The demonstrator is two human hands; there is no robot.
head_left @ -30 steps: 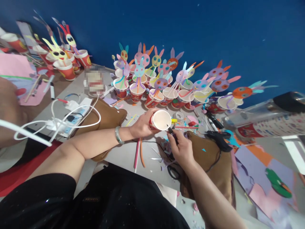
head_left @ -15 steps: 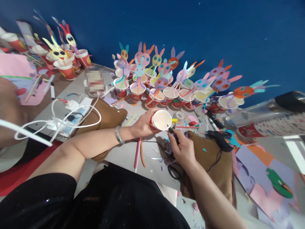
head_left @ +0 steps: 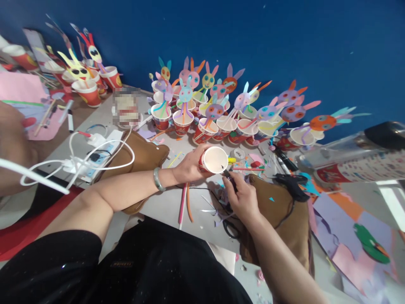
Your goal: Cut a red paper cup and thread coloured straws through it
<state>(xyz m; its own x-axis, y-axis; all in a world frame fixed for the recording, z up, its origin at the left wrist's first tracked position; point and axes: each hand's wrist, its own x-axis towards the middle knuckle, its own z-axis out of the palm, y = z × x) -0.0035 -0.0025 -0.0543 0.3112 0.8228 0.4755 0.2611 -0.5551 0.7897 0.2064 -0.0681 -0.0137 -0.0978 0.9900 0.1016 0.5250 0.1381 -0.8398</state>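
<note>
My left hand [head_left: 190,165] is closed around the side of a red and white paper cup [head_left: 215,159], its open mouth tilted toward me. My right hand [head_left: 243,194] grips a dark slim tool [head_left: 226,173] whose kind I cannot make out. The tool's front end meets the cup's lower right rim, and a small dark spot shows on the inner wall there. Below my hands lie a pink strip [head_left: 182,203], an orange strip [head_left: 189,204] and black-handled scissors [head_left: 231,229].
Several paper cups with rabbit-faced figures [head_left: 205,131] line the blue wall. White cables and a power strip [head_left: 106,147] lie left, between brown cushions [head_left: 278,219] and another person's arm [head_left: 14,147]. A clear bottle [head_left: 344,156] and a black glue gun [head_left: 292,185] are at right.
Almost nothing differs. Both hands keep their hold on the cup and the dark tool, and the tool's end stays at the cup's rim.
</note>
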